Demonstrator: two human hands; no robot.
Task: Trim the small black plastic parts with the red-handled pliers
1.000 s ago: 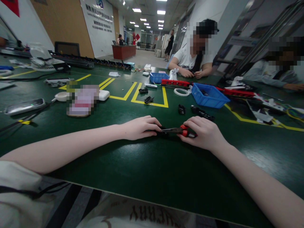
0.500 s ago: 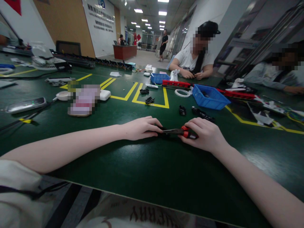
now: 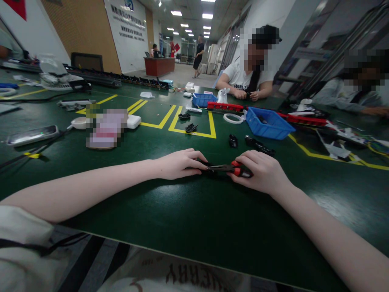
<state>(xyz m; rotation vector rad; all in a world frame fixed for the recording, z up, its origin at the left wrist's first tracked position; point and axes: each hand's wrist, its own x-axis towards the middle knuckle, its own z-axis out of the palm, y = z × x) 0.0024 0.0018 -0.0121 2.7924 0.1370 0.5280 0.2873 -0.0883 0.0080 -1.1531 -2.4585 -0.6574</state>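
My right hand is closed round the red and black handles of needle-nose pliers. Their thin metal jaws point left and reach the fingertips of my left hand. Those fingers are closed on a small black part held low over the green table. Most of that part is hidden by the fingers and the jaws, so its shape is unclear. Just beyond the pliers lie a small black plastic piece and a longer black piece.
Beyond my hands sit two more black pieces, a white ring and a blue bin. On the left are a phone, a white case and a silver device. A co-worker sits across the table.
My hands and the pliers have hardly moved. In the background, a walking person has shifted to the left.
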